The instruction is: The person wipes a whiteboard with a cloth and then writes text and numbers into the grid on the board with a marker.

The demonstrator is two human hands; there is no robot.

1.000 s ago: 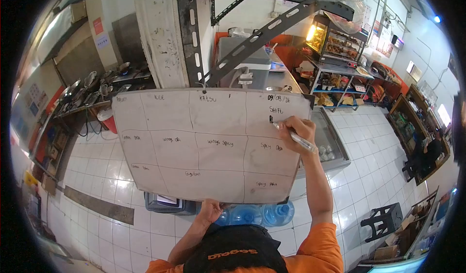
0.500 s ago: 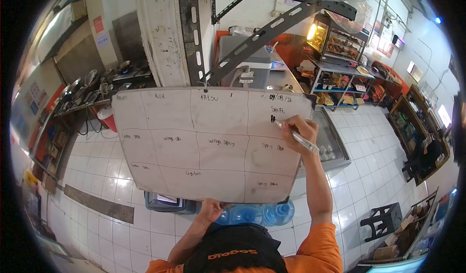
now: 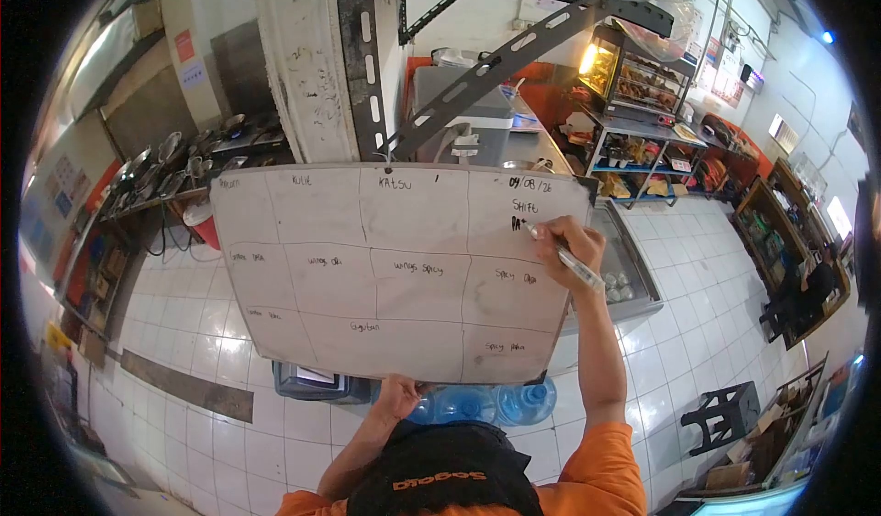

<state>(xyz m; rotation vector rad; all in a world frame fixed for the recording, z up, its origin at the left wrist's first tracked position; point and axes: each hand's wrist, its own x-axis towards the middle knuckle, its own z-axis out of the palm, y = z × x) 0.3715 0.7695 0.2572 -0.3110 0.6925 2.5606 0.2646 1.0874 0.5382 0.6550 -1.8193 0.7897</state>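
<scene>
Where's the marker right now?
In the head view, the marker is in the right hand, its tip by the letters beneath "SHIFT" in the upper right section of the whiteboard.

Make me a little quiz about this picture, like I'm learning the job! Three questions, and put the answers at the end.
1. Which hand holds the marker pen?

2. True or false: the left hand is at the bottom edge of the whiteboard.

3. Fill in the missing word: right below the date, the board says ____.

Key:
1. The right hand.
2. True.
3. SHIFT.
</scene>
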